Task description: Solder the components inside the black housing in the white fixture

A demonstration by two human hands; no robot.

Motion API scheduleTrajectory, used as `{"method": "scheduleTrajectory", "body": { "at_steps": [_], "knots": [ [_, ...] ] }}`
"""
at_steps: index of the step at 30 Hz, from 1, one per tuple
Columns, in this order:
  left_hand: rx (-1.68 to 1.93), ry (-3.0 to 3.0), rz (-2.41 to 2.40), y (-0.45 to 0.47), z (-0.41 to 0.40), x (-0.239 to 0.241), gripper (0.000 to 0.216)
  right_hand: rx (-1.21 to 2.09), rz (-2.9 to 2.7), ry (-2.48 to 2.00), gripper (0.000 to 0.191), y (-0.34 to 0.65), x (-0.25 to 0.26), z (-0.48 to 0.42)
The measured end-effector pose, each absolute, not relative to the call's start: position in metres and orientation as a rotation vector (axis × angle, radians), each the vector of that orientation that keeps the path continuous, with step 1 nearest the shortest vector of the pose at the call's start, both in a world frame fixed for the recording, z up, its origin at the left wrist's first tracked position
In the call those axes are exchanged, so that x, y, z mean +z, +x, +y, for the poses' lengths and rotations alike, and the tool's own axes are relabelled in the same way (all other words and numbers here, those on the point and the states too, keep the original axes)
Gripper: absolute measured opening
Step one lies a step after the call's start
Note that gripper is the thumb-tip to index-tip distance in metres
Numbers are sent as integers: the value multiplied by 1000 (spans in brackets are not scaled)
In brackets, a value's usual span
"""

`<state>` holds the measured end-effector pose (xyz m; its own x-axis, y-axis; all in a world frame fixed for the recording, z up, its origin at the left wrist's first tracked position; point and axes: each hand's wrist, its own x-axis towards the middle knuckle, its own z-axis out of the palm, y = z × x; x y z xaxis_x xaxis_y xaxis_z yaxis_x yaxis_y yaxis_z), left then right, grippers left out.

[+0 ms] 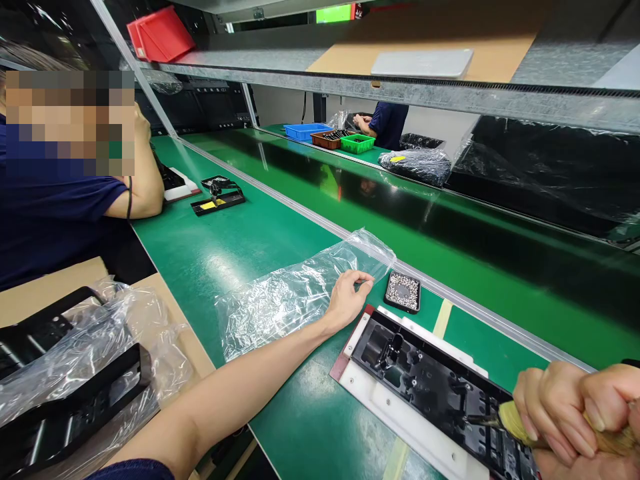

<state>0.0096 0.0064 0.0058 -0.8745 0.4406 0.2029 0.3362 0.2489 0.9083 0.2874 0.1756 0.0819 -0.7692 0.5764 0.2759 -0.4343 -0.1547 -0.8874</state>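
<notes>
A white rigid fixture (420,427) on the green surface (300,413) seemingly braces the black plastic housing (430,380) for the yellow-handled tool (513,421) clenched in the right hand (570,407), while the left hand (349,295), fingers half-curled, contents unclear, is near the square black tray (403,308) of silvery pieces (396,285).

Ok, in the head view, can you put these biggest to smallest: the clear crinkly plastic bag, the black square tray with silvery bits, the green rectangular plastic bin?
1. Clear plastic bag
2. Black square tray
3. Green plastic bin; it's farther away, so its real size is unsure.
</notes>
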Motion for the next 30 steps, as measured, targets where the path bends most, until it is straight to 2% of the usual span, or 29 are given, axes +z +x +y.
{"method": "scheduleTrajectory", "body": {
  "at_steps": [14,22,25,30],
  "knots": [
    [1708,760,2417,9,7,4,14,2005,-1577,-40,37,287,92,182],
    [1707,757,2414,9,7,4,14,2019,-1600,-19,43,286,96,186],
    [1710,759,2412,8,7,3,14,2118,-1401,-117,43,285,96,179],
    [1706,766,2412,7,7,2,14,2261,-969,-198,57,270,105,168]
  ]
}}
